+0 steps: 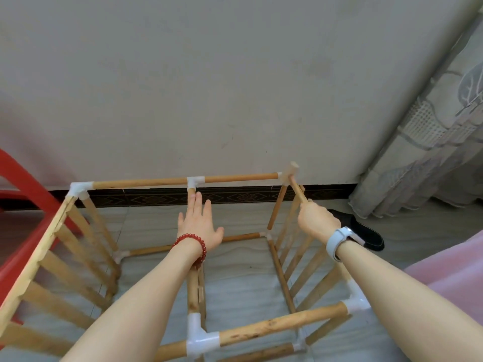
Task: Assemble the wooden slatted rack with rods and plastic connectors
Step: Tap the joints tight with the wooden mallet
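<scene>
Nearest the camera, a white T-connector (200, 338) joins the front rod (282, 323) to a rod running away down the middle of the rack (146, 257); the front rod ends at a white corner connector (356, 300) on the right. Rack stands on the tiled floor (243, 280), close to the wall (209, 87), frame open on top. Left side is a slatted panel (52, 257) leaning outward, right side another slatted panel (300, 257). Left hand (200, 226), red bead bracelet (192, 245) on the wrist, is flat with fingers straight and spread, palm down over the middle rod, fingertips reaching just under the far T-connector (194, 182); grip wide open, holding nothing. Right hand (317, 222), grey watch (341, 242) on the wrist, has fingers curled round the handle of a small wooden mallet (296, 182); mallet head sits touching or just beside the far right corner connector (283, 176), cannot tell which. Far top rod (235, 178) runs from that corner through the T-connector to the far left corner connector (79, 190). Low rod (240, 237) crosses near the floor under the hands. Red plastic chair (23, 184) at left beside the rack. Black shoe (362, 232) on the floor right of the rack, patterned curtain (431, 131) beyond it, pink fabric (454, 270) at right edge.
</scene>
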The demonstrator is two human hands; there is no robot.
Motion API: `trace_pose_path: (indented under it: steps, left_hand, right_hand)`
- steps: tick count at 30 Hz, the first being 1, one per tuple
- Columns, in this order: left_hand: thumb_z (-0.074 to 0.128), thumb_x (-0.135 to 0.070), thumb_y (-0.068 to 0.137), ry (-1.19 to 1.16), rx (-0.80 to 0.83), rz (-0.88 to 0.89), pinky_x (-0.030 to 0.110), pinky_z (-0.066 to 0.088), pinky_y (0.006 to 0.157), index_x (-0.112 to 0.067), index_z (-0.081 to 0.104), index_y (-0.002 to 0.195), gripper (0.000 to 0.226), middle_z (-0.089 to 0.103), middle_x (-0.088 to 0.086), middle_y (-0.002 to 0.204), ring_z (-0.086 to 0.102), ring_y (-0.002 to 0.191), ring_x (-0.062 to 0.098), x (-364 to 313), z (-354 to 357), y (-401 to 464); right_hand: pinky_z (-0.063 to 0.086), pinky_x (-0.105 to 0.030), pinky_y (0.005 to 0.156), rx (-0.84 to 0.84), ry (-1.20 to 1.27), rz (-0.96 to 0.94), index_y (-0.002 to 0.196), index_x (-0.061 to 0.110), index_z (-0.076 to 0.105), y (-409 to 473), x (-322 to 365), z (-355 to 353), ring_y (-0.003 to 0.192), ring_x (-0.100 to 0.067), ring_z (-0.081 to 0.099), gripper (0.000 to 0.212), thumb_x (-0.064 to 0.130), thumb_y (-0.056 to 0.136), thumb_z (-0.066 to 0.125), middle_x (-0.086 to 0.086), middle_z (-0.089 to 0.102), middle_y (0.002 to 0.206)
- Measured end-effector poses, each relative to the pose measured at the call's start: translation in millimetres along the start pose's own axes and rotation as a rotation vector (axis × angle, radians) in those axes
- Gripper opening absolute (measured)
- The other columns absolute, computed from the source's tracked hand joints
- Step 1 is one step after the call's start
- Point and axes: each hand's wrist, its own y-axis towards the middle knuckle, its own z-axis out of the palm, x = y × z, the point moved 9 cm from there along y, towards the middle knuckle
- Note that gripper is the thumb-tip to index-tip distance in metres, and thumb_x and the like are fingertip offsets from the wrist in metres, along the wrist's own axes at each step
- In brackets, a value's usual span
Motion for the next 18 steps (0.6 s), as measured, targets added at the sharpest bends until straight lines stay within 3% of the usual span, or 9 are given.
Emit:
trace_pose_path:
  steps: [1,3,5,7,12,16,18]
  left_hand:
    - [0.044,-0.043,0.093,0.003,0.022,0.017,0.048,0.004,0.117,-0.013,0.0,0.151,0.079,-0.019,0.005,0.157,-0.022,0.143,0.018,1,1,-2]
    - [0.045,-0.042,0.094,0.008,0.07,0.063,0.05,0.001,0.116,-0.014,-0.003,0.151,0.08,-0.02,0.002,0.157,-0.023,0.142,0.015,2,3,-5]
    - [0.043,-0.041,0.095,-0.06,0.086,0.09,0.05,0.0,0.116,-0.017,-0.002,0.152,0.076,-0.018,-0.001,0.157,-0.02,0.143,0.012,4,-1,-12]
    - [0.04,-0.04,0.097,-0.153,0.053,0.072,0.051,0.001,0.116,-0.02,0.004,0.152,0.069,-0.011,-0.004,0.158,-0.013,0.144,0.011,13,-8,-22]
    - [0.033,-0.046,0.098,-0.112,-0.014,-0.044,0.051,-0.001,0.117,-0.022,0.011,0.151,0.062,-0.003,-0.003,0.159,-0.01,0.145,0.013,72,-20,-58]
    - [0.033,-0.04,0.099,0.002,-0.062,-0.183,0.052,0.0,0.116,-0.022,0.008,0.151,0.061,-0.006,-0.001,0.159,-0.012,0.145,0.017,134,-44,-84]
    - [0.033,-0.038,0.099,0.03,-0.087,-0.26,0.052,0.003,0.117,-0.021,0.007,0.151,0.061,-0.007,0.001,0.159,-0.011,0.146,0.019,162,-60,-96]
  right_hand:
    - [0.05,-0.035,0.066,0.034,-0.039,-0.009,0.13,0.014,0.045,-4,3,4,0.081,-0.023,0.062,0.035,0.024,0.101,0.027,-0.011,0.056,0.122]
    - [0.054,-0.035,0.072,-0.001,-0.091,-0.077,0.12,0.011,0.052,-17,13,7,0.081,-0.02,0.064,0.034,0.028,0.102,0.029,-0.005,0.062,0.103]
    - [0.054,-0.032,0.068,-0.088,-0.106,-0.173,0.107,0.01,0.052,-34,31,5,0.076,-0.018,0.065,0.035,0.032,0.103,0.025,0.003,0.057,0.077]
    - [0.051,-0.034,0.059,-0.12,-0.023,-0.234,0.1,0.012,0.049,-46,49,6,0.066,-0.02,0.062,0.037,0.035,0.102,0.021,0.004,0.053,0.067]
    - [0.041,-0.035,0.053,-0.184,0.171,-0.391,0.098,0.013,0.043,-75,110,12,0.058,-0.025,0.055,0.029,0.033,0.102,0.024,0.002,0.053,0.064]
    - [0.038,-0.033,0.064,0.048,-0.01,-0.326,0.109,0.01,0.044,-72,149,57,0.084,-0.03,0.062,0.034,0.033,0.103,0.02,-0.007,0.064,0.093]
    - [0.04,-0.035,0.066,0.045,-0.01,-0.328,0.108,0.009,0.046,-72,168,57,0.09,-0.032,0.062,0.036,0.034,0.103,0.02,-0.009,0.064,0.099]
